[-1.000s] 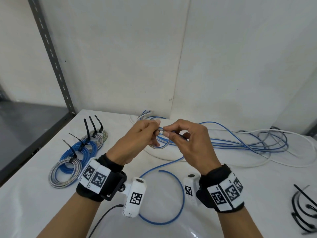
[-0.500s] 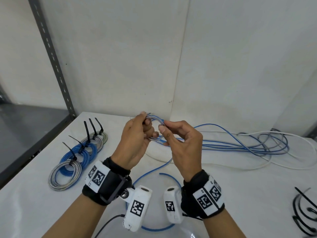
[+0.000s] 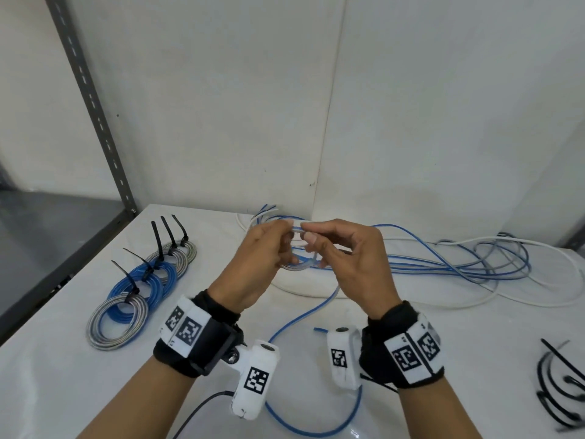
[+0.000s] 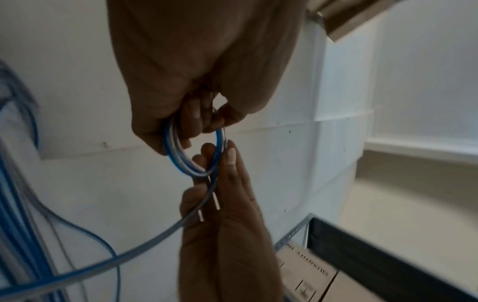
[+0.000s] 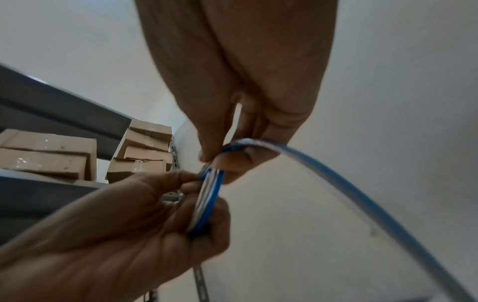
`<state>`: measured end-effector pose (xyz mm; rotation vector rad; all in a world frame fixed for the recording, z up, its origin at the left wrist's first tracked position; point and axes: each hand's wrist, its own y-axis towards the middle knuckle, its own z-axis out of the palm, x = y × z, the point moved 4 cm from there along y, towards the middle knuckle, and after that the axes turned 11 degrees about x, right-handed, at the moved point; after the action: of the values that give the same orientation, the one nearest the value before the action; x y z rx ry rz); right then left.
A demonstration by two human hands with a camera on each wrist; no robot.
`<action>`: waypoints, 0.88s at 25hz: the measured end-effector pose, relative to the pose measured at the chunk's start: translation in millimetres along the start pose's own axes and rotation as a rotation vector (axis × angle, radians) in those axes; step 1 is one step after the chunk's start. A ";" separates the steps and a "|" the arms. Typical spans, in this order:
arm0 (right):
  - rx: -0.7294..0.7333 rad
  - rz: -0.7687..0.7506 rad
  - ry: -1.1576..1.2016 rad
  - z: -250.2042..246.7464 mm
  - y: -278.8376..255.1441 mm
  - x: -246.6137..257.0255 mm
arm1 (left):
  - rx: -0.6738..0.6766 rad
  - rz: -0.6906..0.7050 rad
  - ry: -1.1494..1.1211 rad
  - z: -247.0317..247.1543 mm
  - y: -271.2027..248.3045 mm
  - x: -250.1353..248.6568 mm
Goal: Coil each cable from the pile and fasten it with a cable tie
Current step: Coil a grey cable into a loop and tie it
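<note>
A small blue-and-grey coil [image 3: 299, 266] hangs above the table between both hands. My left hand [image 3: 285, 237] grips the coil's left side with curled fingers [image 4: 191, 120]. My right hand [image 3: 308, 240] pinches the cable at the coil's top between thumb and fingertips [image 5: 207, 153]. The loose blue cable [image 3: 304, 316] trails from the coil down to the table and curls under my wrists. In the right wrist view the cable [image 5: 336, 179] arcs away to the right. The uncoiled pile [image 3: 459, 264] lies at the back right.
Several finished coils [image 3: 136, 289] with black ties stand in a row at the left. Loose black cable ties [image 3: 560, 384] lie at the right edge. A grey shelf post [image 3: 95, 115] rises at the back left. White walls close the back of the table [image 3: 79, 375].
Both hands rose toward the wall and came back down. The right hand swung round the coil, laying on more cable, and the loose tail on the table grew shorter.
</note>
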<state>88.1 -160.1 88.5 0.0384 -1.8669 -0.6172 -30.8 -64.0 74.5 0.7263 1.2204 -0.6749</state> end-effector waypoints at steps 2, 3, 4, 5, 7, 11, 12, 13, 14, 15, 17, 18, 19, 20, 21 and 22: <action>-0.114 0.008 0.163 11.6 -1.0 -3.6 | -0.054 0.004 -0.197 -3.9 0.8 -3.3; -0.170 0.015 0.224 18.9 -2.2 -5.7 | -0.088 0.016 -0.272 -7.0 0.8 -5.3; -0.215 0.020 0.253 25.1 -3.7 -7.5 | -0.119 0.033 -0.339 -9.9 0.8 -6.7; -0.251 0.024 0.264 30.2 -5.6 -9.1 | -0.148 0.049 -0.402 -12.3 0.9 -7.4; -0.283 0.028 0.294 37.5 -8.0 -8.4 | -0.188 0.081 -0.508 -13.5 1.3 -7.7; -0.307 -0.032 0.272 34.7 -7.6 -2.0 | -0.145 0.115 -0.598 -7.6 1.3 -9.3; -0.298 -0.047 0.241 28.4 -6.0 -0.2 | -0.094 0.084 -0.599 -8.1 1.5 -11.0; -0.261 -0.052 0.208 21.3 -4.1 0.5 | -0.029 0.033 -0.566 -9.7 1.0 -12.9; -0.194 -0.048 0.172 13.6 -1.9 1.5 | 0.040 -0.027 -0.492 -10.8 1.0 -14.8; -0.112 -0.031 0.135 7.2 -0.5 2.6 | 0.089 -0.081 -0.387 -11.9 0.2 -15.9; 0.024 0.002 0.036 -1.7 -0.9 4.6 | 0.116 -0.143 -0.139 -12.5 -2.8 -15.4; 0.069 0.011 -0.021 -2.9 -2.0 5.6 | 0.114 -0.154 -0.014 -11.7 -4.1 -14.4; 0.109 0.018 -0.074 -3.2 -2.6 6.6 | 0.113 -0.150 0.084 -8.3 -4.4 -12.9; 0.128 0.021 -0.097 -2.2 -2.8 6.9 | 0.113 -0.132 0.145 -5.7 -4.4 -10.8; 0.114 0.020 -0.080 -1.2 -2.3 6.3 | 0.104 -0.099 0.165 -4.3 -4.3 -9.3; 0.068 0.012 -0.037 -0.7 -1.7 4.8 | 0.079 -0.056 0.148 -4.7 -3.3 -8.5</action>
<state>86.4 -163.3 92.2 0.0604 -1.9223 -0.5495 -37.9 -61.7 81.5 0.8218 1.3595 -0.7286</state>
